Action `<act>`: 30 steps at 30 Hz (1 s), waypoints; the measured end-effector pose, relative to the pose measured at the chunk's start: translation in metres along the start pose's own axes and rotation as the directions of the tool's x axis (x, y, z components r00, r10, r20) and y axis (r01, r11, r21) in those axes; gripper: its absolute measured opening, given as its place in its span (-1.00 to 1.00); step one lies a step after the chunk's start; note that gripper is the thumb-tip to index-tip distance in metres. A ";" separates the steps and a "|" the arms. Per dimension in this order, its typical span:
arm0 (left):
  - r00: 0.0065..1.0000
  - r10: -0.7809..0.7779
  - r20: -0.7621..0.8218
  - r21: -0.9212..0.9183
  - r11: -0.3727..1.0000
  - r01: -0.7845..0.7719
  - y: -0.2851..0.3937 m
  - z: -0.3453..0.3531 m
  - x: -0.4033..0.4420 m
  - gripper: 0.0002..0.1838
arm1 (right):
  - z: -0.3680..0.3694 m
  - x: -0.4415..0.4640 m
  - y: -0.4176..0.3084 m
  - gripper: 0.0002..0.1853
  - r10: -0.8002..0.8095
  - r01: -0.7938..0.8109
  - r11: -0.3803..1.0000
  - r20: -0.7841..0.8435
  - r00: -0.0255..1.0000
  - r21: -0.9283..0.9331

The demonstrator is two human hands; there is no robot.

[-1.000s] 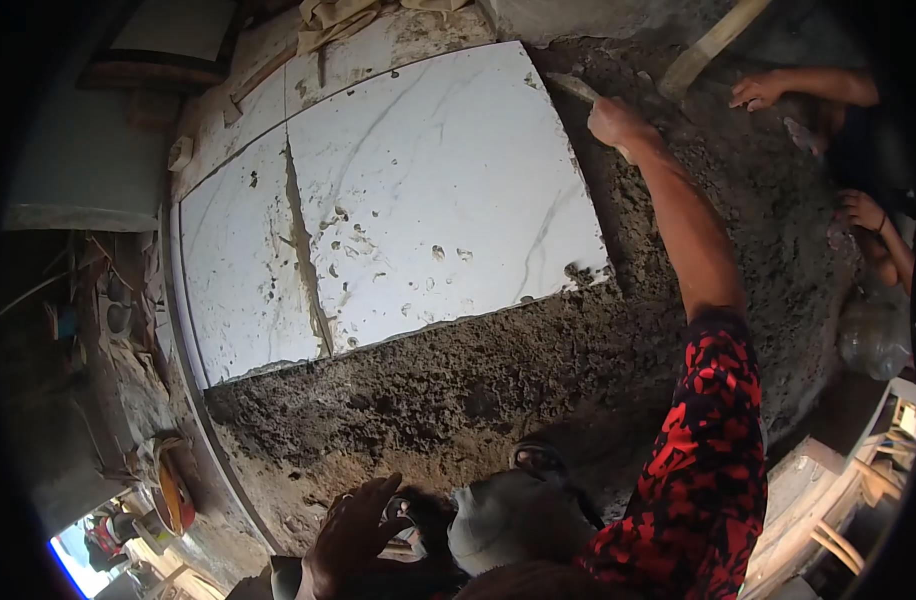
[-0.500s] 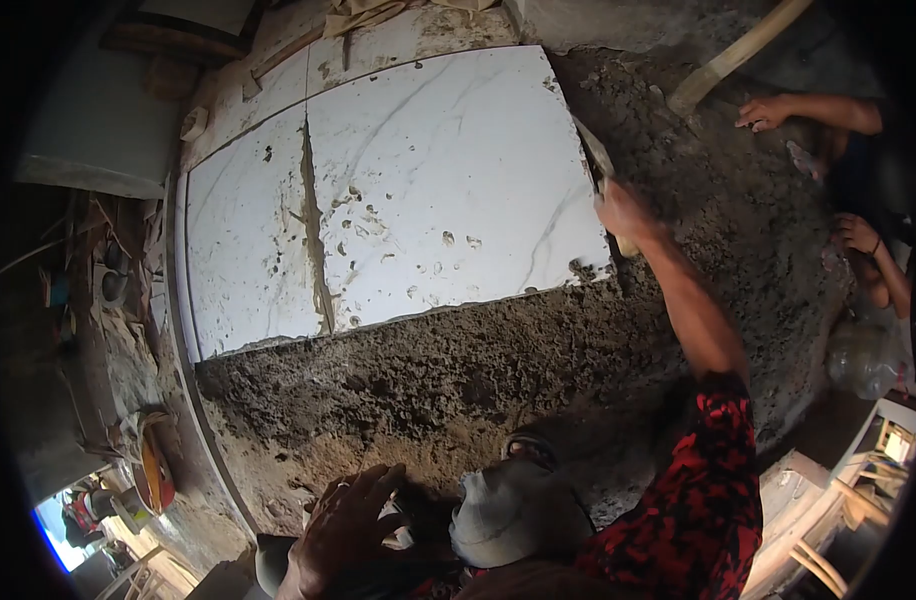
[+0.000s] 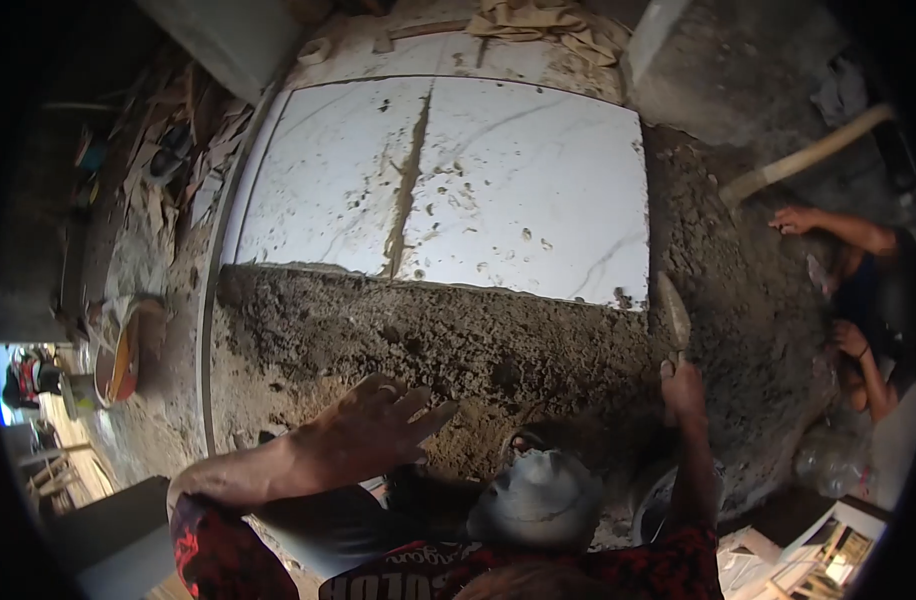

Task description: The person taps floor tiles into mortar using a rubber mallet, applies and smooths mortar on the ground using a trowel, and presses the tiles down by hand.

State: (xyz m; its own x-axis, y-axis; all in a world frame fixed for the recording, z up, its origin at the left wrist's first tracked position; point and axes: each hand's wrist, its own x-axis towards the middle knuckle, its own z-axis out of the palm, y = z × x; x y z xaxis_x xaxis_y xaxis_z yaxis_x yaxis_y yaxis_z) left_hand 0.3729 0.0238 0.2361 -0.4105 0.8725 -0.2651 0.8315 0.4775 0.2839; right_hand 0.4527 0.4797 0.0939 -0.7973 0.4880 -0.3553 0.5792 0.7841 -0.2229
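My right hand (image 3: 683,390) is closed around the handle of a trowel (image 3: 674,312). Its pointed blade is over the dark mortar (image 3: 478,340), just off the near right corner of a large white marbled tile (image 3: 538,190). Beside that tile lies a second white tile (image 3: 323,175), with a mortar-smeared gap between them and mortar spots on both. My left hand (image 3: 373,430) hovers over the near side of the mortar bed, fingers spread, holding nothing.
At the right, another person's hand (image 3: 793,219) is near a thick wooden handle (image 3: 808,155); their other hand (image 3: 850,338) is lower. A clear plastic bottle (image 3: 828,465) stands below. Beige cloth (image 3: 548,25) lies beyond the tiles. A metal strip (image 3: 210,320) edges the left side.
My right hand has drawn the trowel back from the tile's right edge toward me. My left hand has moved forward over the mortar. The view has shifted.
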 end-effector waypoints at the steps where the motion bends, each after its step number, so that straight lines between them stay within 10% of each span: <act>1: 1.000 0.020 -0.009 0.048 0.999 -0.019 0.000 0.004 0.002 -0.36 | -0.003 0.005 -0.007 -0.57 0.105 -0.104 0.993 -0.023 0.994 0.054; 4: 0.999 0.042 0.026 0.032 0.999 -0.043 0.005 0.001 0.009 -0.43 | 0.018 0.041 -0.013 -0.56 0.048 -0.048 0.999 0.016 0.999 -0.019; 6: 0.915 0.196 0.353 -0.462 0.887 -0.012 0.001 -0.006 0.008 -0.37 | 0.040 0.032 -0.014 -0.59 -0.049 0.045 0.998 -0.098 0.994 -0.048; 13: 0.919 0.198 0.340 -0.424 0.905 -0.038 -0.012 -0.014 -0.001 -0.35 | 0.029 -0.061 0.029 -0.59 -0.355 0.372 0.919 0.130 0.926 -0.134; 15: 0.931 0.270 0.246 -0.412 0.898 -0.152 -0.011 -0.004 0.001 -0.36 | 0.027 -0.073 0.026 -0.69 -0.095 0.097 0.990 0.020 0.995 -0.101; 25: 0.929 0.282 0.240 -0.430 0.889 -0.158 0.007 -0.010 -0.018 -0.35 | 0.080 -0.049 0.030 -0.56 0.015 -0.018 0.996 -0.037 0.999 -0.085; 28: 0.931 0.252 0.263 -0.431 0.894 -0.120 0.004 -0.015 -0.016 -0.33 | 0.071 -0.090 0.052 -0.59 -0.247 0.269 0.934 0.120 0.962 -0.236; 30: 0.929 0.207 0.308 -0.419 0.906 -0.063 0.000 -0.010 -0.007 -0.31 | 0.055 -0.119 0.014 -0.65 0.058 -0.022 0.937 -0.092 0.994 0.348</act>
State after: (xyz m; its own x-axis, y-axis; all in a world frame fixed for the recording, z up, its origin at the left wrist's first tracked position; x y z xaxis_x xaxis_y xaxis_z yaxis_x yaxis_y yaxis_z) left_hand 0.3722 0.0190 0.2476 -0.0937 0.8772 -0.4709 0.6218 0.4210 0.6604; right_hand 0.5652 0.4116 0.0827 -0.7746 0.5657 -0.2827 0.6199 0.5906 -0.5167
